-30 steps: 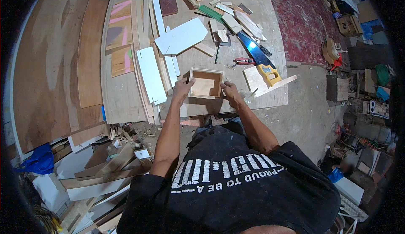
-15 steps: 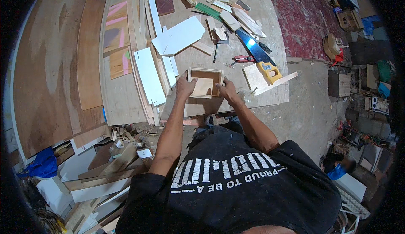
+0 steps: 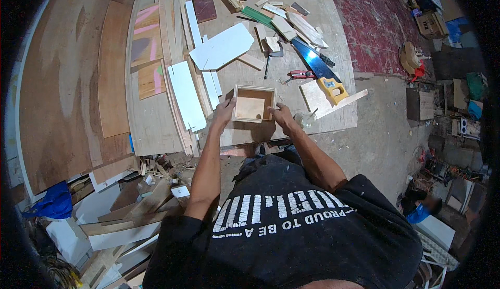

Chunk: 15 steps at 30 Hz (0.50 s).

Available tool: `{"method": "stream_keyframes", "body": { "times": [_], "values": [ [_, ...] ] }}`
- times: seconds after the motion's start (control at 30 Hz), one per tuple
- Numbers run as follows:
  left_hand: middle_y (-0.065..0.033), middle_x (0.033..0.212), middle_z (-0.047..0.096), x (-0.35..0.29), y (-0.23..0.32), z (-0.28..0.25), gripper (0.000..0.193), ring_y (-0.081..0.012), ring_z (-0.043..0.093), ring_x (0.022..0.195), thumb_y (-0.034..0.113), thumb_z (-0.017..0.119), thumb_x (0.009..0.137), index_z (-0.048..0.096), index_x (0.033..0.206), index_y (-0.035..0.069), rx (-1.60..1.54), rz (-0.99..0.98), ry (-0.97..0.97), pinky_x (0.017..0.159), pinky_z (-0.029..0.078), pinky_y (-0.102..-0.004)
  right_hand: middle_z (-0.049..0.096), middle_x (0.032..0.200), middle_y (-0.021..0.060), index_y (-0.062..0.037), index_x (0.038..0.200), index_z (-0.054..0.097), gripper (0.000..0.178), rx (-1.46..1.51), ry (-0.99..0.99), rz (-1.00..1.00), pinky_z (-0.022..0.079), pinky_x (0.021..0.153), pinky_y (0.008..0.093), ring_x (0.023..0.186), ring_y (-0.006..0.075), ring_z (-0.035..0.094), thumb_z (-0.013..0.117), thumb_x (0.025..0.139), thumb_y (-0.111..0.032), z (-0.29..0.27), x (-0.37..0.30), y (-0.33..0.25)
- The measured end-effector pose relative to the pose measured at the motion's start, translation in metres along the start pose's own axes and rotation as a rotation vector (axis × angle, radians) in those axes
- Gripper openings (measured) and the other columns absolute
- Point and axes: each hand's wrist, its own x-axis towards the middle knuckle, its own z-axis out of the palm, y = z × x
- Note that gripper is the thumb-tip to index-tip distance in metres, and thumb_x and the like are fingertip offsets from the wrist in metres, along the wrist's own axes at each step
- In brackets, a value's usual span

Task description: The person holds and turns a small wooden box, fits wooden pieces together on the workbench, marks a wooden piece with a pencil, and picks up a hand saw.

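A small open-topped wooden box (image 3: pixel 255 121) is held between my hands above the near edge of the plywood workbench. My left hand (image 3: pixel 224 114) presses on its left wall, with the fingers partly hidden along the outside. Gripping the right wall is my right hand (image 3: pixel 284 117), its fingers closed on the rim near the front corner. The box's inner floor of light wood faces up. Close to my right hand stands a small clear container (image 3: pixel 304 118) with a thin stick in it. A red-handled tool (image 3: pixel 301 74) lies farther back.
A handsaw (image 3: pixel 313 59) with a yellow handle lies on the right over a wooden board (image 3: pixel 312 97). White panels (image 3: pixel 221 47) and long strips cover the bench's left side. Wood offcuts (image 3: pixel 307 28) lie toward the back. Scrap boards (image 3: pixel 125 221) pile up on the floor at left.
My left thumb has come off the inside of the box's left rim, and that hand sits lower on the outer wall. The box has shifted very slightly; my right hand keeps its grip.
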Motion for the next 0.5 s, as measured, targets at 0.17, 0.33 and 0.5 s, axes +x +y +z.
{"method": "stream_keyframes", "body": {
  "times": [0.17, 0.33, 0.5],
  "values": [
    [-0.0173, 0.094, 0.069, -0.025, 0.017, -0.002, 0.054, -0.0227, 0.062, 0.085, 0.047, 0.061, 0.093, 0.066, 0.116, -0.002, 0.023, -0.076, -0.111, 0.078, 0.048, -0.036, 0.06, 0.122, 0.0288, 0.0119, 0.135, 0.044, 0.065, -0.017, 0.063, 0.121, 0.049, 0.09, 0.0406, 0.106, 0.0336, 0.063, 0.065, 0.089, -0.029, -0.006, -0.013, 0.0],
    [-0.0091, 0.071, 0.061, -0.029, 0.017, -0.005, 0.053, -0.0186, 0.055, 0.067, 0.048, 0.061, 0.093, 0.07, 0.106, -0.002, 0.132, -0.05, -0.052, 0.061, 0.045, -0.035, 0.06, 0.121, 0.0284, 0.011, 0.136, 0.045, 0.068, 0.033, 0.025, 0.136, 0.05, 0.089, 0.0396, 0.104, 0.0321, 0.064, 0.067, 0.088, -0.032, -0.003, -0.023, 0.0],
    [-0.018, 0.098, 0.068, -0.035, 0.03, 0.002, 0.073, -0.0257, 0.062, 0.086, 0.06, 0.057, 0.09, 0.059, 0.128, -0.002, 0.067, -0.051, -0.087, 0.076, 0.049, -0.0371, 0.062, 0.119, 0.0261, 0.0083, 0.136, 0.046, 0.068, 0.015, -0.01, 0.033, 0.05, 0.086, 0.0383, 0.101, 0.0307, 0.064, 0.067, 0.088, -0.034, -0.012, -0.011, 0.012]
  ]
}}
